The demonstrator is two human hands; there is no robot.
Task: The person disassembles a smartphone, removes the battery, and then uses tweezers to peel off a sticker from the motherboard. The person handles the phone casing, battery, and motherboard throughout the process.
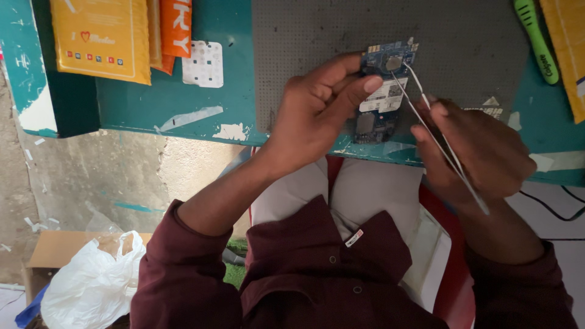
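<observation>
- We see a small blue rectangular circuit board (382, 91) lying on a grey perforated work mat (317, 36), which rests on a worn teal-painted table (170, 103); the board sits near the table's front edge, between the two hands.
- Progress, as we judge it: the board is already bare of any casing, and the tips of the thin silver metal tweezers (436, 137) rest at a square metallic component near the board's twelve o'clock end. Whether that part is loose or fixed we cannot tell.
- The left hand (317, 116) comes in from eight o'clock, fingers curled, thumb and forefinger closed on the board's nine o'clock edge to steady it.
- The right hand (478, 149) lies at four o'clock of the board, fingers pinched shut on the tweezers, whose shaft slants from the hand up towards eleven o'clock.
- At the table's two o'clock corner lies a green plastic toothbrush handle (536, 39); yellow padded envelopes (100, 36) lie at ten o'clock.
</observation>
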